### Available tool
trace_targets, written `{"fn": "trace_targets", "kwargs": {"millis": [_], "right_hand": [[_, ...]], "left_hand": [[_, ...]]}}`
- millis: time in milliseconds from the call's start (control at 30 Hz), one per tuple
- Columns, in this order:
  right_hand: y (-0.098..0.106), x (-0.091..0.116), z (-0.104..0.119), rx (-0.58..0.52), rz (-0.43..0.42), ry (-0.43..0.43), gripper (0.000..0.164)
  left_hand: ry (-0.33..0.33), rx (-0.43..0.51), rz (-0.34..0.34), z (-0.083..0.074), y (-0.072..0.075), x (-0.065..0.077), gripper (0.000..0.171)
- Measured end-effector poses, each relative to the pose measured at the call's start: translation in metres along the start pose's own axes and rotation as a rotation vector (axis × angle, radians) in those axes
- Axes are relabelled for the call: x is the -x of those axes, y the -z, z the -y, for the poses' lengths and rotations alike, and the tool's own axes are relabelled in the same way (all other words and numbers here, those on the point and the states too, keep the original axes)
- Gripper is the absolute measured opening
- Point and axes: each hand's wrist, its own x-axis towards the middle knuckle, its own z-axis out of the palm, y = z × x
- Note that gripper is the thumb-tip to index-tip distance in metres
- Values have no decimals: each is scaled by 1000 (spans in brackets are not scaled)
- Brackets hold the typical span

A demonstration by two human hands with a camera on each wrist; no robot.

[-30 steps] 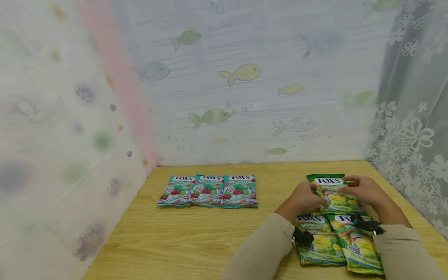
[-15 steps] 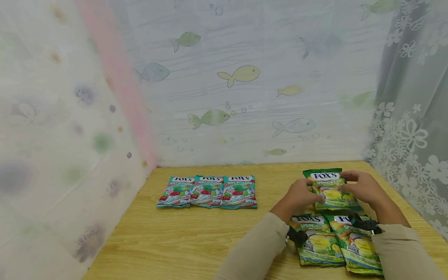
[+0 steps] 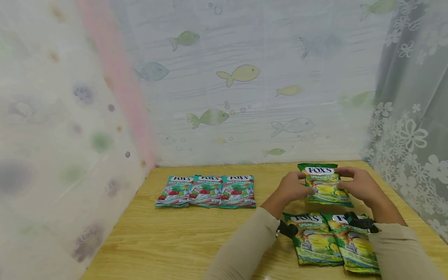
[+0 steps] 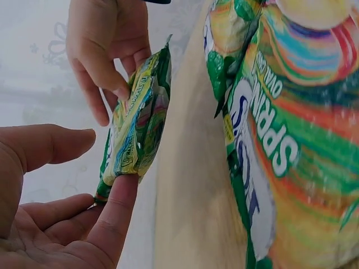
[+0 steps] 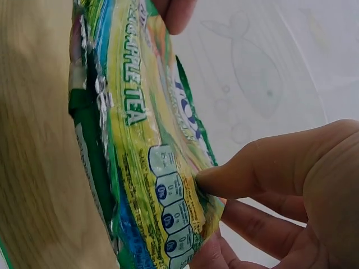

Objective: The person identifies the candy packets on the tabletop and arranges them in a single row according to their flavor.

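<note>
A green and yellow Fox's Spring Tea candy bag (image 3: pixel 322 184) is held tilted up at the right of the table, its front towards the head camera. My right hand (image 3: pixel 358 186) pinches its right side, thumb (image 5: pixel 241 168) on the front and fingers behind. My left hand (image 3: pixel 289 188) is at its left side; in the left wrist view the thumb (image 4: pixel 61 145) stands apart from the bag while straight fingers touch its edge. Whether the bag touches the table I cannot tell. Two more such bags, a left one (image 3: pixel 316 241) and a right one (image 3: pixel 358 247), lie nearer, partly under my wrists.
Three teal Mint Blossom candy bags (image 3: pixel 204 192) lie overlapping in a row at the back left of the wooden table (image 3: pixel 168 241). A fish-patterned sheet (image 3: pixel 245 116) hangs behind the table, and a flowered sheer curtain (image 3: pixel 413 136) on the right.
Both hands have moved the tea bag away from me and a little left, off the top of the two nearer bags. My left thumb has come to its edge. The mint bags stay put.
</note>
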Motion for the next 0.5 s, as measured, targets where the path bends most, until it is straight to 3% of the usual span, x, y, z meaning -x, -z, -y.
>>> {"fn": "trace_targets", "kwargs": {"millis": [333,500], "right_hand": [[-3,-5,13,-14,10,21,59],[-5,-3,15,-65,33,29,60]], "left_hand": [[-64,113,40,4,23,0,60],[-55,139,47,6,29,2,60]]}}
